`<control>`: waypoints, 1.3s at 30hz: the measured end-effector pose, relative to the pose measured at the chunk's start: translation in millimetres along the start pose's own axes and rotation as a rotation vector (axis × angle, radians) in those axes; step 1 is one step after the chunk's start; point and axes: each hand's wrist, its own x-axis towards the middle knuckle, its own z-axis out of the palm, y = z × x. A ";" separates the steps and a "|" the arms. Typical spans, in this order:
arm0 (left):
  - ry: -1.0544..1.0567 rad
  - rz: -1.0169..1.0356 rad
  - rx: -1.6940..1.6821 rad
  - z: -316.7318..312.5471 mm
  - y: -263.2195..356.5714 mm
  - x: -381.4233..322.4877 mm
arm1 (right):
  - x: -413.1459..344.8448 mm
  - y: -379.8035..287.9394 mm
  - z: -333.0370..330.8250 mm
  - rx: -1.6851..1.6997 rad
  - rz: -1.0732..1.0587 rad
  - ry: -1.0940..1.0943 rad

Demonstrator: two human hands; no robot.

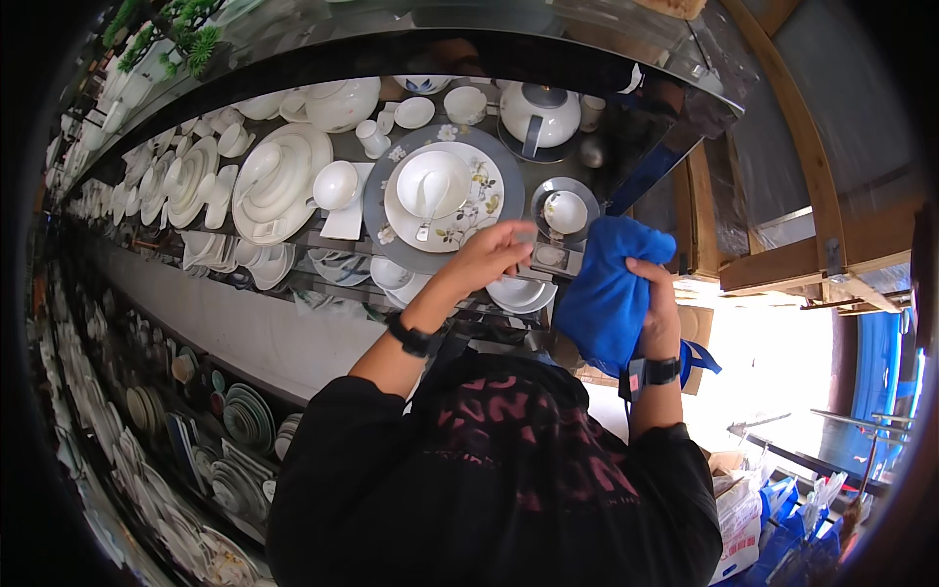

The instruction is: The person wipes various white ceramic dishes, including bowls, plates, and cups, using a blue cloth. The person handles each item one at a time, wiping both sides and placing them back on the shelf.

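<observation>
My right hand (pixel 658 301) grips a bunched blue cloth (pixel 609 293) at the right end of a glass shelf. My left hand (pixel 491 257) hovers over the shelf's front edge with loosely curled fingers, slightly blurred; I see nothing held in it. It overlaps the lower right rim of a large grey-rimmed plate (pixel 378 198) with a floral pattern. On that plate rest a smaller floral plate (pixel 484 172), a white bowl (pixel 451 180) and a white spoon (pixel 429 198). To the right, a small bowl (pixel 566 211) sits on a grey-rimmed saucer (pixel 543 192), behind a small card holder (pixel 552 258).
A white teapot (pixel 539 121) with a dark lid stands at the back right. White dinnerware, including an oval platter (pixel 315 158) and a cup (pixel 336 185), runs leftward. More bowls (pixel 517 293) sit on the tier below. Wooden framing (pixel 777 260) borders the right; plates (pixel 249 418) fill shelves behind me.
</observation>
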 end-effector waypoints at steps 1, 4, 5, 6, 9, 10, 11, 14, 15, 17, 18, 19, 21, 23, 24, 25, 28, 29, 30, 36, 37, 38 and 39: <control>-0.059 -0.013 -0.119 -10.5 -7.7 -22.3 | -7.8 4.9 -0.9 0.013 -0.022 0.027; 0.054 -0.052 -0.400 -45.8 -34.5 -72.8 | -41.9 11.6 16.7 0.088 -0.016 0.076; 0.140 -0.065 -0.483 -54.4 -41.4 -81.2 | -47.9 14.7 20.6 0.086 -0.027 0.089; 0.143 -0.058 -0.503 -60.9 -40.9 -83.4 | -49.1 17.1 23.7 0.048 -0.018 0.040; 0.154 -0.050 -0.530 -77.4 -33.4 -76.7 | -48.0 29.6 43.2 -0.193 -0.129 0.035; 0.161 -0.056 -0.519 -79.2 -29.4 -70.8 | -44.0 35.5 37.0 -0.208 -0.070 0.076; 0.168 -0.061 -0.508 -79.5 -25.0 -65.3 | -43.7 39.4 39.7 -0.247 -0.089 0.079; 0.255 -0.082 -0.475 -80.1 -23.3 -55.1 | -37.3 54.7 71.3 -0.373 -0.134 0.067; 0.271 -0.090 -0.452 -80.5 -21.9 -54.1 | -34.7 59.4 79.0 -0.479 -0.209 0.016; 0.249 -0.095 -0.420 -79.1 -19.0 -62.4 | -33.5 63.1 86.1 -0.749 -0.274 -0.077; 0.237 -0.098 -0.404 -76.7 -15.2 -69.4 | -33.5 65.2 93.2 -0.810 -0.330 -0.089; 0.226 -0.071 -0.328 -71.4 -10.7 -77.3 | -34.2 67.5 103.3 -0.869 -0.387 -0.103; 0.202 -0.016 -0.179 -54.1 -2.7 -95.9 | -30.3 75.9 121.7 -1.050 -0.603 -0.092; 0.143 0.015 -0.062 -42.2 -7.3 -112.0 | -17.1 81.4 141.2 -1.288 -0.930 -0.046; 0.122 0.034 0.010 -37.4 -6.0 -119.4 | -10.0 79.4 153.5 -1.431 -1.095 -0.072; 0.101 0.055 0.081 -32.4 -1.0 -126.8 | -3.2 82.9 162.4 -1.525 -1.188 -0.060; 0.133 0.191 0.264 -31.8 2.2 -143.3 | 8.2 100.7 168.8 -1.638 -1.214 -0.001; 0.161 0.232 0.323 -35.3 -2.6 -144.7 | 12.6 105.8 166.5 -1.638 -1.218 -0.006; 0.175 0.267 0.307 -36.5 -6.8 -146.9 | 15.8 109.8 168.5 -1.633 -1.222 -0.018; 0.220 0.292 0.317 -40.1 -1.1 -159.8 | 3.7 117.5 183.1 -1.472 -0.902 -0.152; 0.223 0.273 0.325 -42.2 -1.5 -161.3 | 1.7 116.2 184.8 -1.463 -0.810 -0.165; 0.224 0.254 0.333 -43.8 -1.9 -162.4 | 1.5 117.5 183.4 -1.444 -0.777 -0.176; 0.224 0.243 0.314 -45.7 -3.3 -162.5 | 2.4 119.8 181.3 -1.423 -0.745 -0.186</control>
